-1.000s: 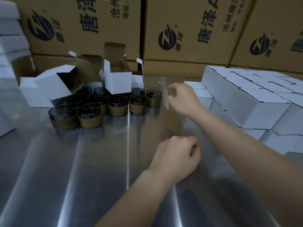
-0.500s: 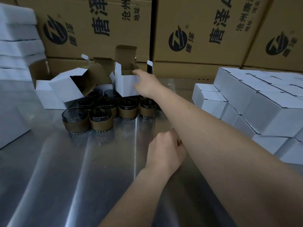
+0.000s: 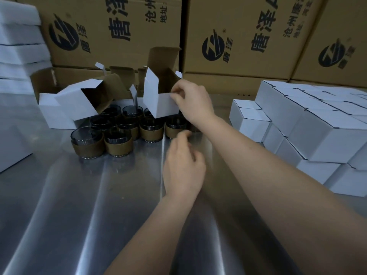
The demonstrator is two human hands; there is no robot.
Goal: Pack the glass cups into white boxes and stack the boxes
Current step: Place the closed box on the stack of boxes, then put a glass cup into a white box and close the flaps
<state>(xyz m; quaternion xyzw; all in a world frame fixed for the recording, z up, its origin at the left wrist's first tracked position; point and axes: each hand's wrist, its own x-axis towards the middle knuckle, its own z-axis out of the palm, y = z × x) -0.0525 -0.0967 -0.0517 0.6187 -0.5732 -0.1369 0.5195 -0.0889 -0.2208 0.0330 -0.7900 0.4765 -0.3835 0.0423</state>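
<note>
Grip first: the right hand (image 3: 191,102) is clamped on the near top edge of an open white box (image 3: 158,102). Thumb and fingers are pinched over the wall, and the box is held tilted just above the back-right of the cup cluster (image 3: 119,132). The left hand (image 3: 183,165) is released, fingers loosely curled with nothing seen in them (a bit blurred tbh), just in front of the cluster's right end.

Everything else, big to small, is placed off that cluster. Behind it, printed brown cartons (image 3: 119,26) are walled up. Under it, a shiny metal tabletop (image 3: 79,215) is spread toward the camera. Well to its right, closed white boxes (image 3: 317,124) are stacked in stepped layers. A second open box (image 3: 79,100) is leaned over its back-left, mouth turned toward the cups.

The bit that matters: the cups are stood upright, long axis vertical, mouths up, brown bands round the lower half. One front-row cup (image 3: 174,128) is found just beyond the left fingertips and right below the held box, so the left hand is reckoned the nearer one for the pick. The held box's mouth is pointed up and slightly toward the camera, with its lid flap (image 3: 162,56) stood up behind. A cup would probably have to be lifted and dropped in from above. Plenty of cups are left unboxed.
</note>
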